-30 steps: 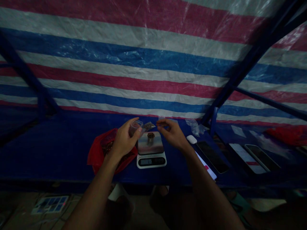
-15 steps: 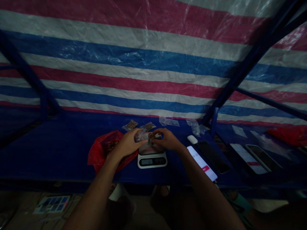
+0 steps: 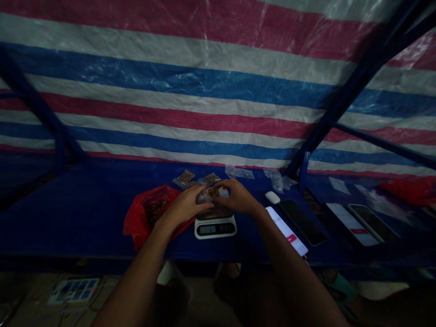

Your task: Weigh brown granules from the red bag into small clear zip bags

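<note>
Over the pan of a white digital scale (image 3: 215, 227) is a small clear plastic bag (image 3: 213, 192) with brown bits in it. My left hand (image 3: 186, 203) curls round the bag's left side, thumb toward me. From the right, my right hand (image 3: 239, 198) pinches its other side between thumb and fingers. The scale's display is lit, but its digits are too blurred to read. By my left forearm an open red plastic bag (image 3: 135, 217) holds more loose brown bits, partly hidden by the arm. Behind my hands lie two filled clear bags (image 3: 185, 177).
Empty clear bags (image 3: 275, 179) lie at the back of the blue table (image 3: 85, 204). Right of my arm are a white earbud case (image 3: 272, 197), a lit phone (image 3: 286, 231) and a dark phone (image 3: 303, 222). Blue metal posts (image 3: 303, 170) stand before a striped sheet.
My hands have come slightly closer together round the small bag, and my left fingers now cover more of it. The items on the table stay in place.
</note>
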Available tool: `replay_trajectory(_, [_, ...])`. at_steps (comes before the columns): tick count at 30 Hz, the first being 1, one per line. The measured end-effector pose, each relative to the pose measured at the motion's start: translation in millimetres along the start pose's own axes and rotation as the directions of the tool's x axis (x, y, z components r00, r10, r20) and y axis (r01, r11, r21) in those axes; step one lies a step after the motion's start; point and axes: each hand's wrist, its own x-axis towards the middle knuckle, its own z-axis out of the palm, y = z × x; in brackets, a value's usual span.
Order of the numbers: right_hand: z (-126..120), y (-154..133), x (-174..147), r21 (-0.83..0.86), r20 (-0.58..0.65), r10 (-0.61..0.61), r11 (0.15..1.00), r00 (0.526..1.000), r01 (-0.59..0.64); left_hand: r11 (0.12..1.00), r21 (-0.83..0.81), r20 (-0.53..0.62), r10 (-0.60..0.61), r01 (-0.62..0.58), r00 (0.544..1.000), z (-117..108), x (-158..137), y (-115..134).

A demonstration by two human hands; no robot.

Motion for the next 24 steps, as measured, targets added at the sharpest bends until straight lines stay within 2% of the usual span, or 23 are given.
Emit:
replay_trajectory(11, [-2,-5,5,0.090,0.064,-0.136,0.987,0.989,0.130,0.992,-0.121,-0.009,0.040,-0.041,0.999,0,3,5])
replay_trajectory(24, [-2,-18,9,0.231,-0.007,-0.038,0.972,0.999,0.039,0.941,-0.331,-0.072,-0.093,0.064,0.993,2,-1,7])
